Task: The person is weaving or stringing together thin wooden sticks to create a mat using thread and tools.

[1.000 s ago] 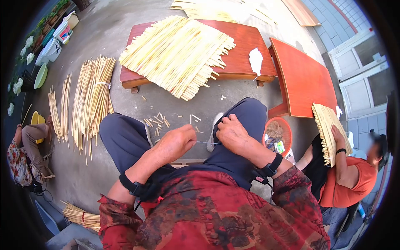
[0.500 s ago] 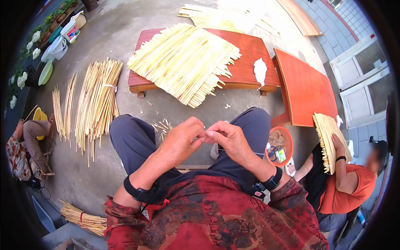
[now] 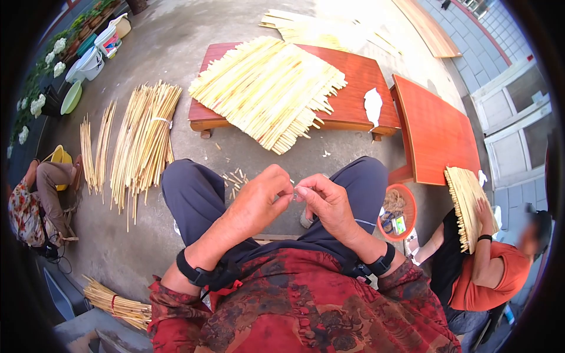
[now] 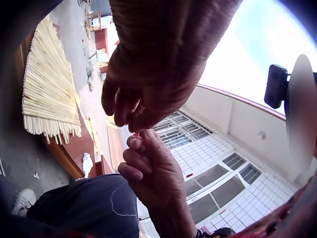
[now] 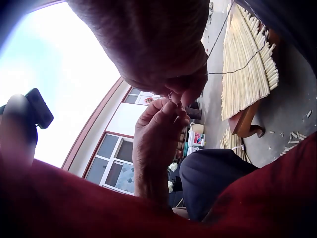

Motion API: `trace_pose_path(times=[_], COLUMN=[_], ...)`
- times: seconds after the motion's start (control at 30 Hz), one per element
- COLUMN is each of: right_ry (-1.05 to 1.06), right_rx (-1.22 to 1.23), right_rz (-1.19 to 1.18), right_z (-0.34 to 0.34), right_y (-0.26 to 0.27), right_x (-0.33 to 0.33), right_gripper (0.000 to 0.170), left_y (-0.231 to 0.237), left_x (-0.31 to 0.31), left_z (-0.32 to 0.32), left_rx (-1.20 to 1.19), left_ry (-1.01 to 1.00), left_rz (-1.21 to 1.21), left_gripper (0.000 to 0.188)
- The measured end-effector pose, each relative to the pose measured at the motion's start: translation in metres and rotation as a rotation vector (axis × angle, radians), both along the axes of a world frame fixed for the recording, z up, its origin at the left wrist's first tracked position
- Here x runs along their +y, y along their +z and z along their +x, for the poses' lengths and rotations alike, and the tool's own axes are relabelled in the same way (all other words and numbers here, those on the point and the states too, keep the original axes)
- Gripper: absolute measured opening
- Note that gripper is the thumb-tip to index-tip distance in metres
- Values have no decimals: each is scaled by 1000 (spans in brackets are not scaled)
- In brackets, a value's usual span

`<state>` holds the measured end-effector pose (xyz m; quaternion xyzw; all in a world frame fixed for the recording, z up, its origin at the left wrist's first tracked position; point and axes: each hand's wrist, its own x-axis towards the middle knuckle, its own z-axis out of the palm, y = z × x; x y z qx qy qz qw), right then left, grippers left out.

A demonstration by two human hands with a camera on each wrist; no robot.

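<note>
Both hands meet at the fingertips above the lap. My left hand [image 3: 256, 200] curls its fingers and pinches a thin string between thumb and forefinger. Facing it, my right hand [image 3: 329, 206] pinches the same string with thumb and forefinger, its other fingers bent. A loose length of the string [image 5: 233, 73] trails off from the hands in the right wrist view. In the left wrist view, part of the string [image 4: 114, 206] lies in a curve over the dark trouser leg [image 4: 94, 208]. The bit between the fingertips is mostly hidden by them.
A mat of pale stalks [image 3: 268, 88] overhangs a low red table [image 3: 365, 70]. Stalk bundles [image 3: 147, 135] stand at left; cut pieces [image 3: 235, 178] litter the floor. An orange basket [image 3: 412, 203] sits by the right knee. A person in orange [image 3: 500, 273] holds another stalk mat [image 3: 465, 200].
One second ago the hands were apart with the string stretched between them. They came together at the fingertips by half a second ago and remain there, with slight finger movement.
</note>
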<state>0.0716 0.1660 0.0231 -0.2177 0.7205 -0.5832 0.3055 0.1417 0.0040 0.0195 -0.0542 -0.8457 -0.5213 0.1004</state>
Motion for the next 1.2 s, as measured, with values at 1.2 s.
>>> trace_pose_path(times=[1.2], right_ry=[63], right_rx=[1227], right_rz=[94], right_z=[-8], right_y=[9], right_x=[-1], right_gripper=[20], left_y=[-8], left_x=[5], left_z=[-1], left_rx=[-375], left_ry=[-33], left_rz=[838], left_gripper=[10])
